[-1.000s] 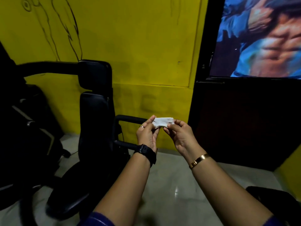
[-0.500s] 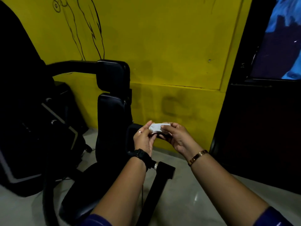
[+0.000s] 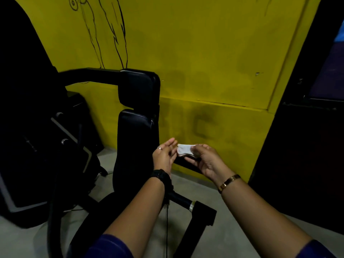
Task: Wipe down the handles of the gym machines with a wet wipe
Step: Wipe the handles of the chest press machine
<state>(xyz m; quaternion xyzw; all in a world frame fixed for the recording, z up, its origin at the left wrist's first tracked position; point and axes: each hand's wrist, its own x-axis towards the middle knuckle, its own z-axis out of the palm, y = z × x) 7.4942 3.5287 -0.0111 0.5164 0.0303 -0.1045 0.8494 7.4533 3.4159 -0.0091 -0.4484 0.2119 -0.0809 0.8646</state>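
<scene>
A chunky black watch (image 3: 161,176) wraps the left wrist. Just above the watch, the left hand (image 3: 163,155) wears a thin ring (image 3: 159,148) (silvery). Right of the watch sits a gold bangle (image 3: 229,183); below it, dark blue sleeves (image 3: 109,246).

1. Right of the back pad (image 3: 136,138), the right hand (image 3: 208,161) covers part of the wet wipe (image 3: 184,150); whether the left hand (image 3: 163,156) grips it is unclear.
2. Both hands hide most of the far handle (image 3: 186,164).
3. Below the back pad, the near handle (image 3: 181,199) passes under the left wrist.
4. Left of the back pad, a dark machine (image 3: 28,146) runs off the edge.
</scene>
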